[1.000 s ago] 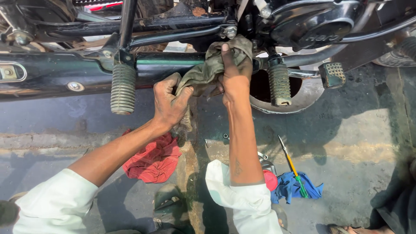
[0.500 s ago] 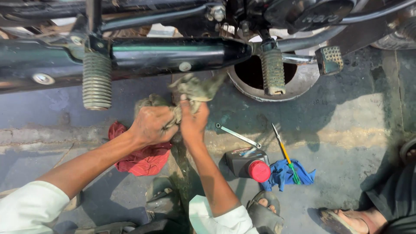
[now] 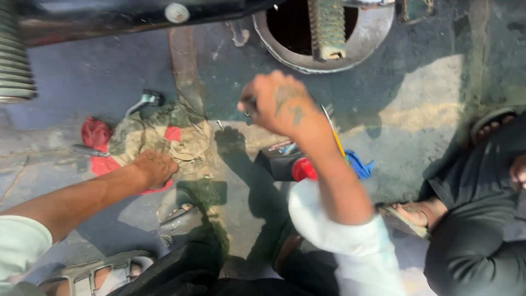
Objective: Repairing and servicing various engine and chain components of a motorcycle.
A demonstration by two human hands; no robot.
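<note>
— Where are our hands?
— Apart. Our left hand (image 3: 156, 169) presses the dirty rag (image 3: 164, 137) on the ground. Our right hand (image 3: 276, 104) is up, curled around something small; we cannot tell what.
— Done wiping?
— Looks so. The rag is down, off the motorcycle (image 3: 109, 16).

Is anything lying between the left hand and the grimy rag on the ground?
Nothing visible: the left hand rests directly on the grimy rag, which lies over a red cloth. The right hand is raised apart from it.
</note>
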